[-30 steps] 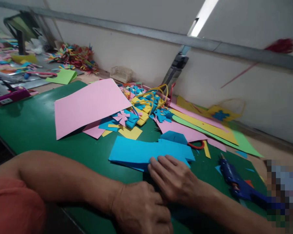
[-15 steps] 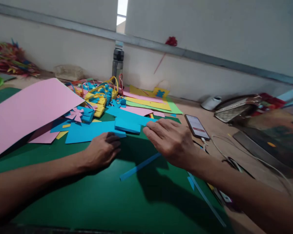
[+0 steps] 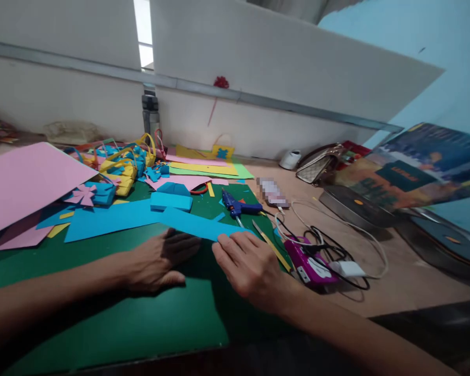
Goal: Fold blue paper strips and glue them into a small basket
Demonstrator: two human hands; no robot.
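Observation:
My right hand (image 3: pixel 250 266) pinches one end of a flat blue paper strip (image 3: pixel 203 224) above the green mat (image 3: pixel 141 324). The strip slants up to the left, its far end over the fingertips of my left hand (image 3: pixel 160 261). That left hand lies low with fingers stretched out and thumb apart, holding nothing; whether it touches the strip I cannot tell. Just beyond the strip sits a small folded blue paper box (image 3: pixel 171 202) with a raised flap. A larger blue paper sheet (image 3: pixel 109 219) lies flat to its left.
Small paper bags (image 3: pixel 119 175) and a pink sheet (image 3: pixel 35 188) occupy the left. A blue glue gun (image 3: pixel 238 204), a cutter knife (image 3: pixel 274 245), a purple power strip (image 3: pixel 311 263) with tangled cables and a phone (image 3: pixel 272 192) lie on the right. A bottle (image 3: pixel 151 112) stands behind.
The view has turned right, uncovering the glue gun and power strip. My right hand has brought the blue strip nearer, in front of the box. My left hand's curled fingers have straightened.

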